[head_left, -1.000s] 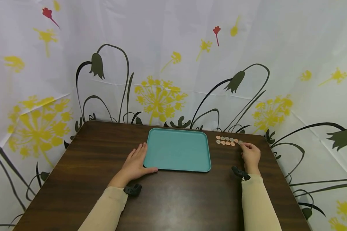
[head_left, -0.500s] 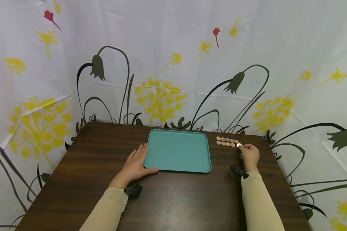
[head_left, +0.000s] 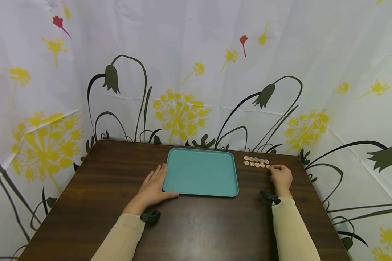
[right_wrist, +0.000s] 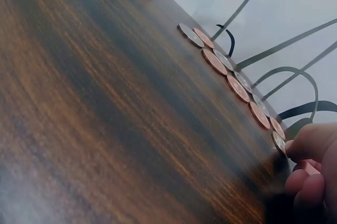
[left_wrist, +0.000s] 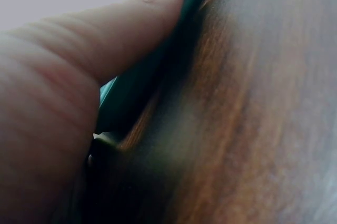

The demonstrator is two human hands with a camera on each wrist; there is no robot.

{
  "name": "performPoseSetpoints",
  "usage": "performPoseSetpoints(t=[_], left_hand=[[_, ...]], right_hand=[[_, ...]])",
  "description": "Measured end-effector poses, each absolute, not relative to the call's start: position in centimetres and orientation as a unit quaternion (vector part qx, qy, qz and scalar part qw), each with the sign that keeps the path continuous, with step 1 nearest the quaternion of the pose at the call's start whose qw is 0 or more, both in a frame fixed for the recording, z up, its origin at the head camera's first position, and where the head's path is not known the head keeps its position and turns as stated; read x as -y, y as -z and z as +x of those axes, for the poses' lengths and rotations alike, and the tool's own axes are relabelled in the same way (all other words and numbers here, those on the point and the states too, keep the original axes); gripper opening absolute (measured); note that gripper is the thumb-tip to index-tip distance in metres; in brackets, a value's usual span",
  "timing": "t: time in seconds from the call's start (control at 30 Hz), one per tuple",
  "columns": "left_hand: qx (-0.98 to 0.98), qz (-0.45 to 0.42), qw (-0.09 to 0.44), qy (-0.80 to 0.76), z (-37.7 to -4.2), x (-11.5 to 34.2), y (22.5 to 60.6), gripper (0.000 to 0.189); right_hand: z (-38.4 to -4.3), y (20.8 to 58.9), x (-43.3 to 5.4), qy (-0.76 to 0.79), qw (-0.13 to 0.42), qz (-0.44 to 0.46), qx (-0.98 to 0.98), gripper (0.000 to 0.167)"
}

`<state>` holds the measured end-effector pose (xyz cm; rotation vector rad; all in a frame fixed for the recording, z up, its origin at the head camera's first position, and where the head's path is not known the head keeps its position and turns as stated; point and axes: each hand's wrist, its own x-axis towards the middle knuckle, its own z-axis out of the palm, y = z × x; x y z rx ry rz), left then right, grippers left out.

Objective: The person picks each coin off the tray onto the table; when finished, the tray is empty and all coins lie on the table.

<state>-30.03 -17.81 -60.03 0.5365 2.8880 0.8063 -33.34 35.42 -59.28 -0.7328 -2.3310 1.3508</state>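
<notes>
My left hand (head_left: 151,187) rests at the near left corner of a teal tray (head_left: 200,172), fingers straight along its left side and thumb along the front edge. In the left wrist view, the thumb (left_wrist: 126,29) lies against the tray's rim. At the right, my right hand (head_left: 281,178) pinches a silver coin (right_wrist: 278,143) at the right end of the nearer of two coin rows. That coin lies at or very near the tabletop, partly covered by the fingertips. Copper coins (right_wrist: 238,88) and silver coins (right_wrist: 190,35) lie flat beside it, close together.
The dark wooden table (head_left: 202,228) ends at its back edge just behind the tray and coins. A white curtain (head_left: 196,43) printed with flowers hangs behind it. Each wrist wears a black band (head_left: 150,216).
My right hand has brought the silver coin slightly toward me and left, from beside the back row to the end of the front row. The left hand stays on the tray.
</notes>
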Motion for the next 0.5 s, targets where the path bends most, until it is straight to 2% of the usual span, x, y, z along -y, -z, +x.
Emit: performPoseSetpoints(t=[0.17,0.33,0.5], left_hand=[[-0.947,0.172,0.047,-0.268,-29.8,17.8,60.2,0.135],[-0.944,0.177,0.052,-0.274,-30.1,17.9,60.0,0.133],[-0.921,0.171,0.074,-0.343,-30.7,17.9,60.0,0.119]], right_hand=[[-33.5,59.8,-35.4,-0.518,0.192,-0.242,0.797,0.026],[-31.8,60.5,-34.9,-0.649,0.244,-0.156,0.704,0.034],[-29.6,60.1,-34.3,-0.762,0.239,-0.083,0.596,0.032]])
